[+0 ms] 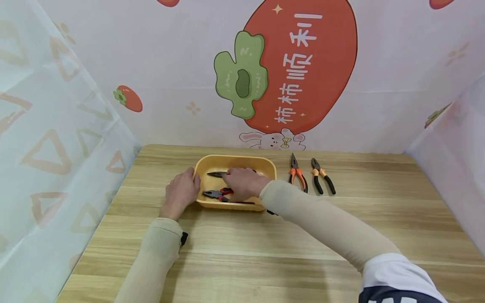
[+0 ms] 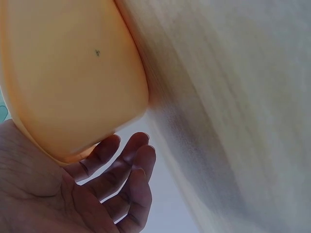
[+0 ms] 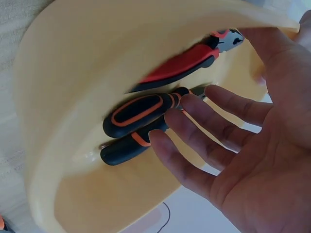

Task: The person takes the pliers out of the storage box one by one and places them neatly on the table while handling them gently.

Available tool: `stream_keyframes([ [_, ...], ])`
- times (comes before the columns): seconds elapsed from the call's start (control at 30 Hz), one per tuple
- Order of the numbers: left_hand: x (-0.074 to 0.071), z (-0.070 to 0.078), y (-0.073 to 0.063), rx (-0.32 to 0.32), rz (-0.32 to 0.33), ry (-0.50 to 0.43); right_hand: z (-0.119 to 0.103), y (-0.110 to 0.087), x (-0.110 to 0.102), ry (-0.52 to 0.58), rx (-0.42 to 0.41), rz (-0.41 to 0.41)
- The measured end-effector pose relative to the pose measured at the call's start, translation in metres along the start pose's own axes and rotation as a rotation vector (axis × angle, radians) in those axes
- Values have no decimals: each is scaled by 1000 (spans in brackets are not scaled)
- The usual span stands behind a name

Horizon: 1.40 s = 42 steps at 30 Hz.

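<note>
A shallow yellow tray (image 1: 235,206) lies on the table with two pairs of pliers in it. My left hand (image 1: 182,189) holds the tray's left end, thumb at the rim and fingers outside against the wall. Inside the tray, my right hand (image 1: 244,184) is over the long-nose pliers (image 1: 217,174), whose black handles with orange trim (image 3: 133,116) show in the right wrist view. Its fingers are spread and gently bent, at or near those pliers; contact is unclear. Nearer the front wall lie red-and-black pliers (image 1: 213,193), their handles partly hidden.
Right of the tray, orange-handled long-nose pliers (image 1: 297,173) and a second pair with black and light-orange handles (image 1: 322,176) lie on the wooden table (image 1: 242,256). A printed cloth wall (image 1: 182,122) stands behind, with others at both sides.
</note>
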State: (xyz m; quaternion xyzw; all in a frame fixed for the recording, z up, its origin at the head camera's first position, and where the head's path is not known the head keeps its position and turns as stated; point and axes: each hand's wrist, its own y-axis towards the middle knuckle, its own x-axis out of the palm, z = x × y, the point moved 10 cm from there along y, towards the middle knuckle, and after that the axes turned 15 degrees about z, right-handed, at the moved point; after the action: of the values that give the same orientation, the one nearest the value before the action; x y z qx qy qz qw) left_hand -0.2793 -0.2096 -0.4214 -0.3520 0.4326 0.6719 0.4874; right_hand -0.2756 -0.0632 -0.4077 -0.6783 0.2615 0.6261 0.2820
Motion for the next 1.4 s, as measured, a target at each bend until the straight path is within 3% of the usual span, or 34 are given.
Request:
stream_keyframes([
  [1.13, -2, 1, -1, 3, 15, -12, -6, -1, 10, -89, -64, -30],
  [1.4, -2, 0, -1, -3, 9, -14, -2, -2, 13, -89, -32, -61],
])
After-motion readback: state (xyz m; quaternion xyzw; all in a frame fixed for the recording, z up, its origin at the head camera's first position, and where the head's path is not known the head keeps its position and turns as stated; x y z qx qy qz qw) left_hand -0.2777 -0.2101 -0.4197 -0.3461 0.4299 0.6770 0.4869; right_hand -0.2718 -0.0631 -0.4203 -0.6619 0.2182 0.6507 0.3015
